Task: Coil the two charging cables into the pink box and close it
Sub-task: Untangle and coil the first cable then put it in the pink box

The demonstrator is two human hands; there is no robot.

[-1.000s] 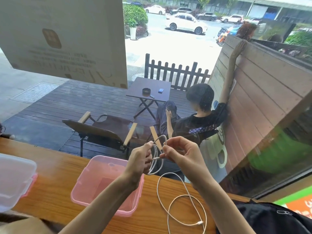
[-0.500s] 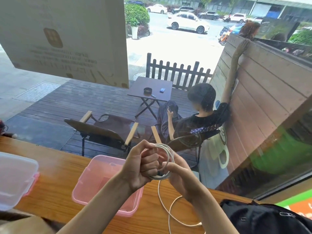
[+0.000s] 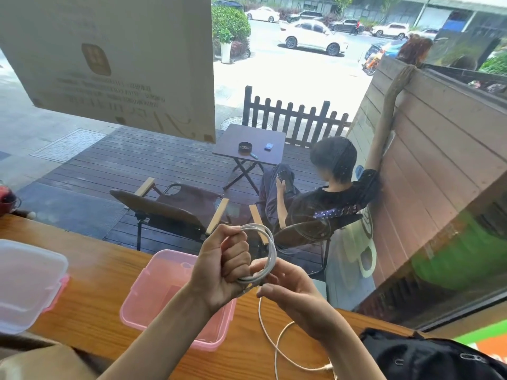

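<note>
Glossy wooden counter (image 3: 90,272); left hand (image 3: 222,267) fisting round white cable coil (image 3: 267,248), right hand (image 3: 290,294) pinching it.

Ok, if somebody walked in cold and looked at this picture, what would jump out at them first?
The hands at centre: the left hand grips a white cable wound into loops, while the right hand works its lower side, and the loose tail trails down across the wooden counter. Under the left forearm sits the open pink box, with a clear lid at far left. Beyond the window, a person lounges in a deck chair.
</note>
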